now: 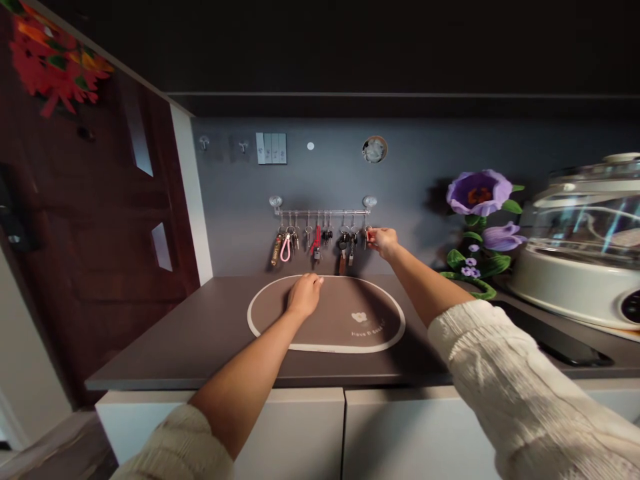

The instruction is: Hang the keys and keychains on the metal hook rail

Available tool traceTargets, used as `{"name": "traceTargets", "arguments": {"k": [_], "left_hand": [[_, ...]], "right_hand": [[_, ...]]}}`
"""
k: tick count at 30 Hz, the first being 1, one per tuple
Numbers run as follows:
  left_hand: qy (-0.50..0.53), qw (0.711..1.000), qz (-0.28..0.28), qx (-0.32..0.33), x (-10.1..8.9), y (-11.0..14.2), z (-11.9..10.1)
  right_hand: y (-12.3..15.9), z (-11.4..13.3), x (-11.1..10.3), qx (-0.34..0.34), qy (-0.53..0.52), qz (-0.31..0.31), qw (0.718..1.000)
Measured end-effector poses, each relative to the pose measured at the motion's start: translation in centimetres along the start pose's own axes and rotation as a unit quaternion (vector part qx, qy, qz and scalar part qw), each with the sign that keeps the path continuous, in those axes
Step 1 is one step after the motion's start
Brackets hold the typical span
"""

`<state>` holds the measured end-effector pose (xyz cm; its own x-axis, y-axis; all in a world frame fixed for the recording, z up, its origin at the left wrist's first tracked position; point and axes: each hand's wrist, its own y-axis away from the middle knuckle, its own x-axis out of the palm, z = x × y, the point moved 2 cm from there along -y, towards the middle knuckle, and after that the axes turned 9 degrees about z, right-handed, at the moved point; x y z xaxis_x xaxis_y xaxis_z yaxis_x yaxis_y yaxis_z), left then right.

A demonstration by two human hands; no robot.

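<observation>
My right hand point(383, 241) is at the right end of a clear hook rail point(323, 213), its fingers pinched on a small set of keys point(367, 237) with a reddish part; the fingers partly hide it. Several other key rings hang along the rail. Among them are a pink loop strap point(285, 248), a red cord point(316, 240) and a brown tag point(343, 265). Lower down, my left hand point(305, 295) rests on an oval brown mat point(330, 333) with a pale rim. Its fingers are curled in, and nothing shows in them.
Purple artificial flowers point(479, 193) and a white appliance with a clear cover point(575, 280) stand on the right of the counter point(180, 333). A black phone-like slab point(570, 343) lies before them. A dark cabinet point(350, 53) overhangs the wall; a brown door point(100, 200) is at left.
</observation>
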<state>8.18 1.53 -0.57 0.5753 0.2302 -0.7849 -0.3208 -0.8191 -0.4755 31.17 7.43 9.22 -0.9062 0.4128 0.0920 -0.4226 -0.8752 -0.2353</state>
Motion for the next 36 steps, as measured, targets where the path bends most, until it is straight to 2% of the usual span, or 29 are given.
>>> {"name": "traceTargets", "arguments": {"k": [9,15,17,19,23,26,28,32,36], "left_hand": [[-0.006,1.000,0.001,-0.004,0.1,-0.1,0.1],[0.018,1.000,-0.015,-0.004,0.0,-0.1,0.4],[0.053,0.998,-0.027,-0.002,0.1,-0.2,0.6],[0.103,0.994,-0.042,0.001,0.1,-0.2,0.7],[0.225,0.972,-0.062,-0.003,-0.5,0.1,0.2],[0.329,0.944,-0.034,0.010,-2.1,0.7,-0.7],[0.374,0.927,-0.006,0.042,-3.6,1.4,-1.3],[0.392,0.913,0.037,0.106,-6.7,3.4,-1.8],[0.370,0.916,0.057,0.143,-8.7,6.2,-1.7]], "right_hand": [[0.1,-1.0,0.2,-0.028,-0.007,0.032,0.999],[1.1,-2.8,-0.1,-0.033,0.057,-0.033,0.997],[2.0,-3.4,-0.2,-0.032,0.079,-0.057,0.995],[3.2,-3.7,-0.1,-0.035,0.084,-0.055,0.994],[6.9,-3.1,0.6,-0.060,0.059,0.025,0.996],[10.1,-1.9,1.1,-0.092,0.020,0.127,0.987],[12.0,-1.2,1.3,-0.127,0.000,0.195,0.973],[15.3,-0.5,1.0,-0.199,0.019,0.287,0.937],[18.2,-0.8,0.5,-0.240,0.053,0.333,0.910]]}}
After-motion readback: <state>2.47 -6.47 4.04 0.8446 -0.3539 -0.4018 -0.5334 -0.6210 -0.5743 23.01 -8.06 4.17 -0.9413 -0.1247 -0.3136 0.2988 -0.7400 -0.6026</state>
